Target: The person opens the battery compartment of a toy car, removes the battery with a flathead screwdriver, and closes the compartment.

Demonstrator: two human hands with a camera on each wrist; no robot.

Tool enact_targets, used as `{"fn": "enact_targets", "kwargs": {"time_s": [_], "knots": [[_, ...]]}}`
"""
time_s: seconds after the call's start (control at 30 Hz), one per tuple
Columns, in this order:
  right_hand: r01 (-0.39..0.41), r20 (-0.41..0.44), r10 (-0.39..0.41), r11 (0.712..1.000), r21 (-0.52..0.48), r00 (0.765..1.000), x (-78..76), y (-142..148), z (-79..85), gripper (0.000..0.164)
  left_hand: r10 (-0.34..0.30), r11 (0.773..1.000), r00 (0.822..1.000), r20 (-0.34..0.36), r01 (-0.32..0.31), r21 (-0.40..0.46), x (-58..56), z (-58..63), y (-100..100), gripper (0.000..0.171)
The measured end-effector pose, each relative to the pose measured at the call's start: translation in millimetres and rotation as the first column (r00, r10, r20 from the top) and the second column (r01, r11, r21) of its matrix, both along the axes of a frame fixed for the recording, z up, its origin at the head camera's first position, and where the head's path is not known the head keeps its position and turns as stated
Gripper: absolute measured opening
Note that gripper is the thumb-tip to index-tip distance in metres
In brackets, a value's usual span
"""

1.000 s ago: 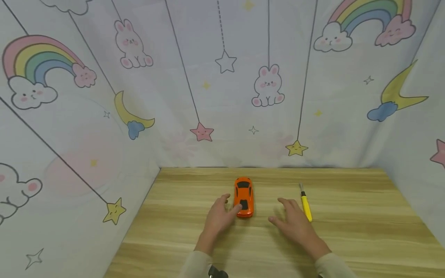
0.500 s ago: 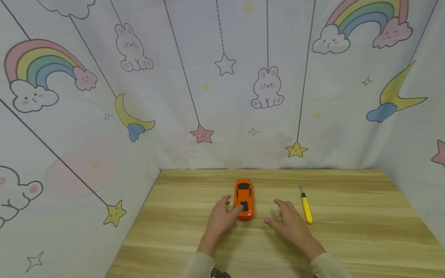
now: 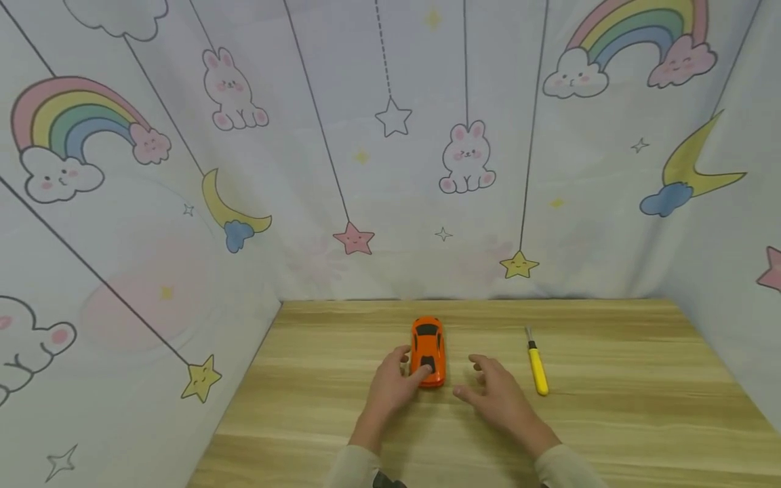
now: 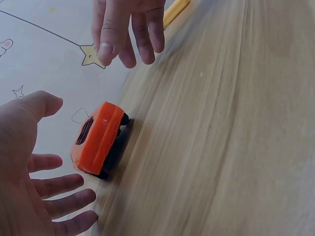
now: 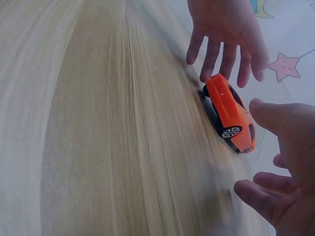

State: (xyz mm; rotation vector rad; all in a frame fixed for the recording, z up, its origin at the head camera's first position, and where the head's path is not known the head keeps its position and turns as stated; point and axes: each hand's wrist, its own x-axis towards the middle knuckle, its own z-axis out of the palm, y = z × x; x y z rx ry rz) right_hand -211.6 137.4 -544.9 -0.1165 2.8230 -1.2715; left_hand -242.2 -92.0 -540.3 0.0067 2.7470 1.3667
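An orange toy car (image 3: 428,349) with black windows stands on the wooden table, its rear toward the person. At its left side is the left hand (image 3: 390,386), fingers spread and thumb over the car's rear end in the head view. A gap shows between that hand and the car (image 4: 98,140) in the left wrist view. The right hand (image 3: 497,396) hovers to the right of the car, fingers loosely bent and apart, holding nothing. Farther right lies a small tool with a yellow handle (image 3: 538,371) and a thin metal tip, pointing away.
The wood-grained table (image 3: 293,407) runs back to a white cloth backdrop (image 3: 403,176) printed with rabbits, stars and rainbows. The same cloth hangs along the left and right sides.
My right hand has moved left, toward the car and away from the yellow-handled tool. My left hand has shifted slightly right. The car and tool stay in place; the head view tilts up slightly.
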Motion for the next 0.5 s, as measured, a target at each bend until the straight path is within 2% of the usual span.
{"fn": "enact_targets", "kwargs": {"time_s": [0.5], "knots": [[-0.019, 0.004, 0.019, 0.999, -0.043, 1.000, -0.8, -15.1, -6.2, 0.073, -0.001, 1.000, 1.000, -0.010, 0.001, -0.015, 2.9, -0.3, 4.7, 0.073]]}}
